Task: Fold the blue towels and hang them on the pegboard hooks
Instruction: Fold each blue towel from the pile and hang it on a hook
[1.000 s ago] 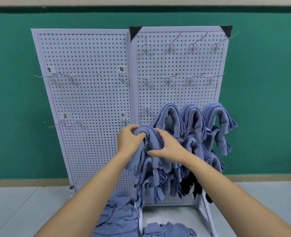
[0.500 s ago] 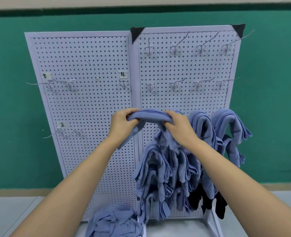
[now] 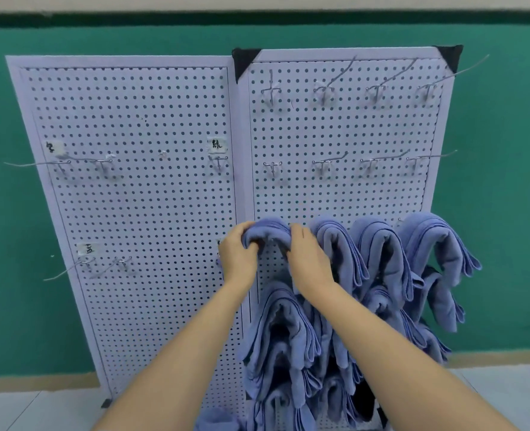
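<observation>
Hands are working close together at the inner edge of the right pegboard panel (image 3: 344, 129). Your left hand (image 3: 238, 255) is gripping the left end of a folded blue towel (image 3: 266, 230), with its fingers curling over the top fold. Your right hand (image 3: 308, 262) is clamping the right end of the same fold, so only a short hump of cloth is showing between them. You are holding this towel up against the panel, level with the top row of hanging towels. Whether it is sitting on a hook cannot be told, since the cloth and your hands are covering that spot.

Just to its right, three more towels (image 3: 378, 253) are hanging side by side. Lower towels (image 3: 282, 331) are draping beneath your wrists in crowded rows down to the foot of the panel, and a dark cloth (image 3: 363, 402) is showing among the lowest ones. Above your hands, wire hooks (image 3: 322, 164) are sticking out in two rows.

The left pegboard panel (image 3: 133, 213) is standing edge to edge with the right one, carrying a few hooks and small paper labels (image 3: 217, 144). A crumpled blue cloth (image 3: 217, 423) is lying on the floor at the foot of the panels, and a green wall (image 3: 500, 181) is running behind everything.
</observation>
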`<state>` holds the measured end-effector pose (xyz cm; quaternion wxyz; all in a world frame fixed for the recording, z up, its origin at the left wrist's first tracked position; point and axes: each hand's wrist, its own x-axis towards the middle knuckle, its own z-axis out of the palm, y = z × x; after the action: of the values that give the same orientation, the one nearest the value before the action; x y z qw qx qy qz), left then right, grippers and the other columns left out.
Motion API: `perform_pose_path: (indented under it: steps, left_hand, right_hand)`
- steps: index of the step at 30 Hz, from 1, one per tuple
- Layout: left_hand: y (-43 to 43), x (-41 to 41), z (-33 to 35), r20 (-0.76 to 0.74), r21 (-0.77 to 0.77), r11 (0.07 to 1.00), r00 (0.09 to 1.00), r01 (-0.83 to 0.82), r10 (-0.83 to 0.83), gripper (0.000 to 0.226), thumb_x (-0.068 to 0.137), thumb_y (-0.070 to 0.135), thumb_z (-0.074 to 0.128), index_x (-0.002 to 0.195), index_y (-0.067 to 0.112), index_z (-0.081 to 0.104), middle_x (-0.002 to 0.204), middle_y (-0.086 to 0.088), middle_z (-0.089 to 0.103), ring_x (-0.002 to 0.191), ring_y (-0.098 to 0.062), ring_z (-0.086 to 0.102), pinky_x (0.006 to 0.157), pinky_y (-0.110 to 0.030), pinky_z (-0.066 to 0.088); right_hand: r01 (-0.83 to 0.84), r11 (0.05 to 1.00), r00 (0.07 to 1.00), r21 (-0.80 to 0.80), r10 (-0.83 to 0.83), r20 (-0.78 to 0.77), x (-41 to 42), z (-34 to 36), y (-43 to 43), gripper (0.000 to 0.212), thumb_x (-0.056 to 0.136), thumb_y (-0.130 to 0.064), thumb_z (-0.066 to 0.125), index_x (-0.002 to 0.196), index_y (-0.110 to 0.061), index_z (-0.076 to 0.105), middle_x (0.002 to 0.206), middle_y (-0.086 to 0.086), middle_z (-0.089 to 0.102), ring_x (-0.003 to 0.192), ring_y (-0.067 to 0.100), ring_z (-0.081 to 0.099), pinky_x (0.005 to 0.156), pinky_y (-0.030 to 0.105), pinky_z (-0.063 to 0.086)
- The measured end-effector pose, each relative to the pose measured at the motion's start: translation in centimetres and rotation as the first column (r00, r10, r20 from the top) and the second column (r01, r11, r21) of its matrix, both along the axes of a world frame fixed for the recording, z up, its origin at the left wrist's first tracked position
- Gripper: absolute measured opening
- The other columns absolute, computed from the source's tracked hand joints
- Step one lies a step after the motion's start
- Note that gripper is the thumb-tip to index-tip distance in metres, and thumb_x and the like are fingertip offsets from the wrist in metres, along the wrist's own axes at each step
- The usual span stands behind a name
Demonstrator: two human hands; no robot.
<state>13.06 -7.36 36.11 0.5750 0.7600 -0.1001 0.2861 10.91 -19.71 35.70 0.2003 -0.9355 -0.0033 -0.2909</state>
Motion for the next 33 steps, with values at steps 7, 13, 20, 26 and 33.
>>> perform_pose_path:
  steps: [7,13,20,26,33]
  left_hand:
    - [0.0,-0.9,-4.5,-0.087,0.057,0.969,0.968,0.242,-0.237,0.065,0.087,0.008,0.066,0.144,0.023,0.039,0.137,0.008,0.052,0.124,-0.004,0.049,0.107,-0.024,0.039]
    - [2.0,-4.5,-4.3,-0.146,0.119,0.984,0.983,0.129,-0.111,0.052,0.089,0.017,0.065,0.138,0.018,0.046,0.134,0.004,0.053,0.122,-0.012,0.048,0.100,-0.024,0.040]
    - [3.9,-11.5,-7.0,-0.262,0.179,0.981,0.965,0.078,-0.029,0.028,0.094,0.018,0.058,0.122,0.016,0.058,0.115,0.004,0.058,0.101,-0.014,0.055,0.088,-0.029,0.047]
    - [4.2,-16.8,-14.9,-0.388,0.193,0.975,0.921,0.108,-0.025,0.016,0.094,0.010,0.056,0.105,0.005,0.066,0.097,-0.001,0.061,0.091,-0.014,0.055,0.083,-0.025,0.044]
    - [4.0,-19.3,-28.0,-0.629,0.230,0.947,0.777,0.223,-0.030,0.013,0.095,0.005,0.053,0.090,0.008,0.065,0.088,-0.008,0.061,0.085,-0.020,0.054,0.084,-0.033,0.045]
  right_hand:
    - [-0.114,0.989,0.993,0.091,0.116,-0.024,-0.8,-2.3,-0.5,0.067,0.093,-0.025,0.060,0.147,-0.013,0.023,0.140,0.006,0.039,0.131,0.022,0.038,0.103,0.035,0.040]
    - [-0.161,0.977,0.977,0.139,0.178,-0.119,-5.5,-2.3,-1.3,0.069,0.096,-0.030,0.054,0.151,-0.014,0.016,0.151,0.005,0.029,0.139,0.019,0.028,0.109,0.032,0.032]
    - [-0.140,0.977,0.952,0.158,0.176,-0.249,-12.7,-5.4,-2.2,0.048,0.097,-0.025,0.054,0.140,-0.009,0.040,0.131,0.011,0.050,0.114,0.026,0.052,0.098,0.039,0.044]
    - [-0.140,0.969,0.869,0.202,0.218,-0.444,-18.4,-13.7,-2.6,0.026,0.098,-0.021,0.053,0.116,-0.002,0.057,0.109,0.014,0.062,0.096,0.029,0.058,0.089,0.042,0.047]
    - [-0.052,0.965,0.737,0.257,0.211,-0.642,-19.3,-25.7,-2.4,0.018,0.094,-0.018,0.059,0.099,-0.002,0.066,0.097,0.017,0.068,0.092,0.031,0.062,0.083,0.040,0.051]
